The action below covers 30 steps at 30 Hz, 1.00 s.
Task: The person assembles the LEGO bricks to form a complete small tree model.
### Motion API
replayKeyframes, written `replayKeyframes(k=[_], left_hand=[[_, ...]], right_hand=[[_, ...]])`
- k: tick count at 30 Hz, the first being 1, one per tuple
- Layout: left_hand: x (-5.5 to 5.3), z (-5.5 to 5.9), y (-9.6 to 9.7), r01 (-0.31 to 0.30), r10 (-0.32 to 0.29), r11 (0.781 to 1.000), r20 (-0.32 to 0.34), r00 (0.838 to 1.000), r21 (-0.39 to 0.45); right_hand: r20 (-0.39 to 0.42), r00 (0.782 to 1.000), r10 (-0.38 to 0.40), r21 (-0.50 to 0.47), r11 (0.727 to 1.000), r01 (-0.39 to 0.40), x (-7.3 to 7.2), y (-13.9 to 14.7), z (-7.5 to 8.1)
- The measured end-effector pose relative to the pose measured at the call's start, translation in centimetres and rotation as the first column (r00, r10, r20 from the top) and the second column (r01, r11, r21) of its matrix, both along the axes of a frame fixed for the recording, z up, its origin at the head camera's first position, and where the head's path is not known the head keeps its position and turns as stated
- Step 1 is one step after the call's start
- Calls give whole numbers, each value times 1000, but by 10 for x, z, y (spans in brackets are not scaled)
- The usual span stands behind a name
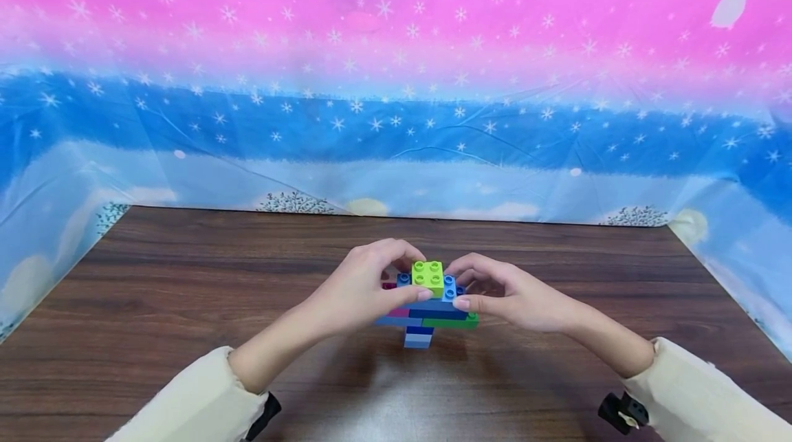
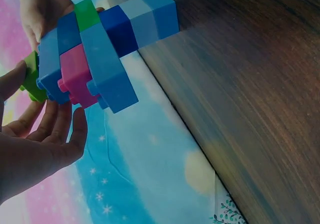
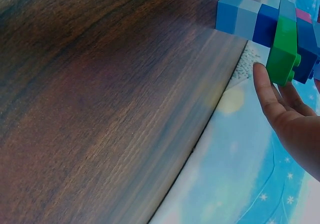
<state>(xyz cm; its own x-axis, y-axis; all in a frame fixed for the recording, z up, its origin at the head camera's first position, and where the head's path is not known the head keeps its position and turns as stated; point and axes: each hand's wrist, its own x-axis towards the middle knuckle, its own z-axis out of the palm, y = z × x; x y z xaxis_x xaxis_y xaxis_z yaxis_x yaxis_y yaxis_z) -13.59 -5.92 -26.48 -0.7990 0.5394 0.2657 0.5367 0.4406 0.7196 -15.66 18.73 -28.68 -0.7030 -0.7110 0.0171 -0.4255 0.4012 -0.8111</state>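
A tower of toy building bricks stands upright on the table, wide at the top on a narrow column of blue bricks (image 2: 142,21). On its top layer sits a lime green brick (image 1: 427,280), which my left hand (image 1: 371,291) pinches between thumb and fingers. My right hand (image 1: 526,296) holds the right end of the blue brick (image 1: 449,289) under it, thumb in front and fingers behind. Lower layers show a pink brick (image 2: 75,69), a light blue brick (image 2: 107,66) and a green brick (image 3: 283,49). The fingers behind the tower are partly hidden in the head view.
The tower rests on a dark wooden table (image 1: 216,270). A pink and blue snowflake cloth (image 1: 371,126) rises along its back and sides. Black bands (image 1: 621,414) sit by the cream sleeves (image 1: 192,401).
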Motion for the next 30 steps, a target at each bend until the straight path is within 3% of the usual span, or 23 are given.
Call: replayKeyframes(k=[8, 18, 30], left_hand=[[-2, -2, 1, 18, -17, 1000, -13, 1000, 20], [-1, 1, 3, 0, -2, 999, -57, 998, -34], [0, 2, 4, -19, 18, 999, -52, 998, -31]], right_hand=[[-2, 1000, 4, -2, 1000, -4, 0, 0, 1], [6, 1000, -10, 10, 1000, 10, 1, 0, 1], [8, 1000, -25, 25, 999, 25, 2, -1, 3]])
